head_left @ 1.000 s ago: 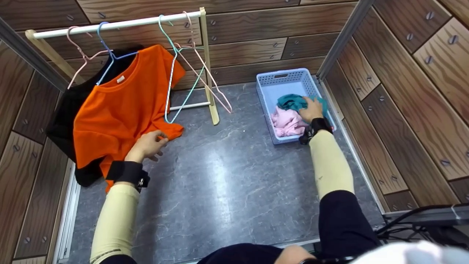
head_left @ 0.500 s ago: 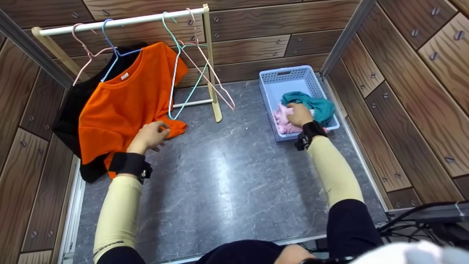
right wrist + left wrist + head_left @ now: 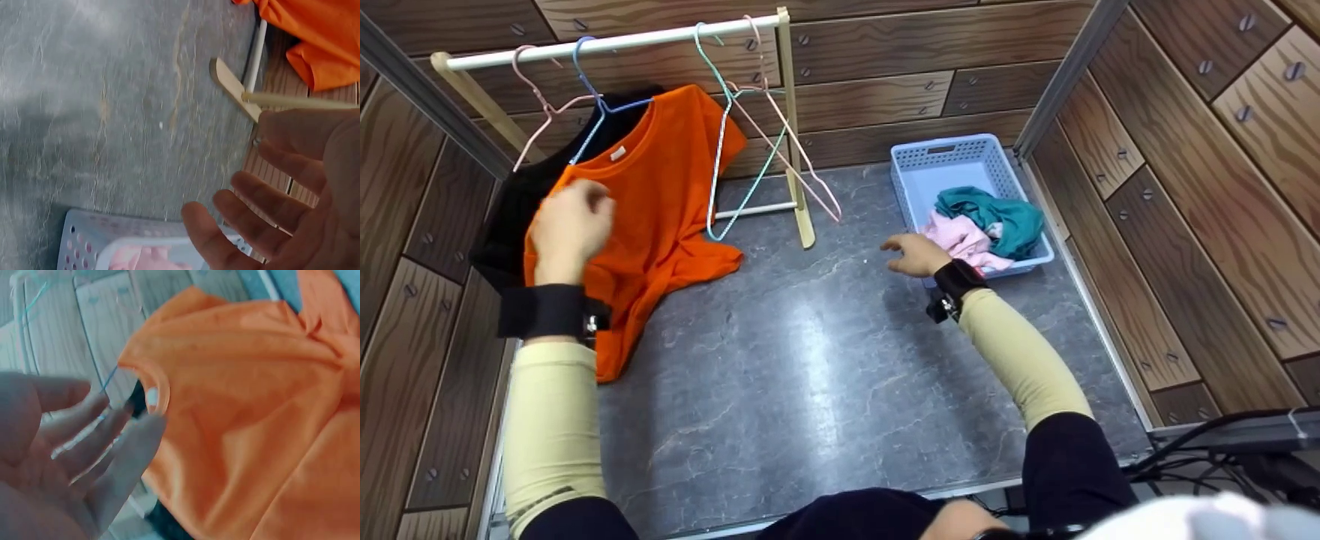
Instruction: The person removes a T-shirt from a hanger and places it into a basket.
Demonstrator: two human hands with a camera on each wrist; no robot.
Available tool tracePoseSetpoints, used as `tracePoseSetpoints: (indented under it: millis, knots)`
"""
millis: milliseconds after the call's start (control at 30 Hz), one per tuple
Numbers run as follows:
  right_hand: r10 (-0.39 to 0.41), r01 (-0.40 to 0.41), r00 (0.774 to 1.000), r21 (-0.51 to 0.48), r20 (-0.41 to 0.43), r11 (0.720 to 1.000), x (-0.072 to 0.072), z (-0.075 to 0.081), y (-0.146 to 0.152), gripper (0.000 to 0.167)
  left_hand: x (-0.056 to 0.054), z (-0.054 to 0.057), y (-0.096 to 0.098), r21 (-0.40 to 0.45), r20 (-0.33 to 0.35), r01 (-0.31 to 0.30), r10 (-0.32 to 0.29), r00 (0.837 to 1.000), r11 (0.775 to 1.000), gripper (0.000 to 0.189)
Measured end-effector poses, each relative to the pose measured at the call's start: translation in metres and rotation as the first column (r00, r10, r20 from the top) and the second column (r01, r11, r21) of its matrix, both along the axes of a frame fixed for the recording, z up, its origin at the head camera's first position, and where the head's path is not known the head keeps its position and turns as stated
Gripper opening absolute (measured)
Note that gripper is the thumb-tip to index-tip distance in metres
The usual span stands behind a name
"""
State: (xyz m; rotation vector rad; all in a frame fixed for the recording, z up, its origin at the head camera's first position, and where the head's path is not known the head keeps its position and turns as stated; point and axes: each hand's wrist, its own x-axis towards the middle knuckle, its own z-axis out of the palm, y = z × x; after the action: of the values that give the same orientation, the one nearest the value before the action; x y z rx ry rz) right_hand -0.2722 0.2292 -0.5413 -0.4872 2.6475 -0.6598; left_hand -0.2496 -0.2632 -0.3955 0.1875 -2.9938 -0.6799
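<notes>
In the head view, my left hand [image 3: 570, 225] is raised in front of an orange T-shirt [image 3: 660, 195] that hangs on a blue hanger [image 3: 604, 111]. Its fingers are loosely bent and nothing shows between them; the left wrist view has the fingers [image 3: 132, 455] apart from the cloth, near the collar. My right hand [image 3: 916, 253] hovers at the left side of a light blue basket [image 3: 901, 184], fingers relaxed and holding nothing. Inside the basket lie a crumpled pink garment [image 3: 956, 236] and a teal garment [image 3: 1012, 223].
A rack with a white rail [image 3: 652, 37] and wooden legs stands at the back left. A black garment [image 3: 495, 244] hangs behind the T-shirt. A bare teal hanger [image 3: 718, 150] and a pink hanger [image 3: 802, 154] hang towards the rail's right end. Wood-patterned walls surround the grey floor [image 3: 750, 360].
My left hand has risen and gone left from the T-shirt's lower part towards its collar. My right hand has left the garments in the basket and moved left, past its rim.
</notes>
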Motion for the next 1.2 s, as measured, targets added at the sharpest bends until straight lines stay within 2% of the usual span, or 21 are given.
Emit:
tracePoseSetpoints:
  millis: [67,133,267,333,500,700,967,1200]
  knots:
    - [0.019,-0.019,1.000,0.010,0.015,1.000,0.002,-0.002,-0.005,0.044,-0.003,0.005,-0.008,0.005,-0.009,-0.081,0.081,0.997,0.997,0.041]
    - [0.039,-0.040,0.999,0.015,0.021,0.999,0.005,-0.005,-0.009,0.044,-0.005,0.006,-0.014,0.008,0.025,-0.132,0.132,0.991,0.991,0.048]
    - [0.073,-0.074,0.997,0.021,0.037,0.997,0.009,-0.012,-0.014,0.045,-0.011,0.001,-0.020,0.007,0.116,-0.153,0.151,0.982,0.988,0.058]
    - [0.084,-0.085,0.996,0.018,0.043,0.996,0.011,-0.015,-0.015,0.045,-0.014,-0.002,-0.020,-0.001,0.136,-0.151,0.150,0.979,0.988,0.058]
    - [0.075,-0.076,0.995,0.008,0.065,0.997,0.016,-0.020,-0.017,0.044,-0.021,-0.007,-0.010,-0.035,0.116,-0.136,0.140,0.983,0.990,0.045]
    - [0.065,-0.066,0.993,-0.002,0.094,0.998,0.020,-0.024,-0.018,0.044,-0.026,-0.011,0.001,-0.068,0.059,-0.137,0.141,0.988,0.988,0.033]
    - [0.063,-0.064,0.993,-0.001,0.104,0.998,0.021,-0.028,-0.020,0.043,-0.023,-0.009,0.003,-0.057,0.020,-0.145,0.147,0.989,0.988,0.031]
    - [0.081,-0.080,0.990,-0.014,0.118,0.997,0.023,-0.028,-0.016,0.042,-0.018,0.000,0.004,-0.047,-0.046,-0.157,0.155,0.987,0.986,0.031]
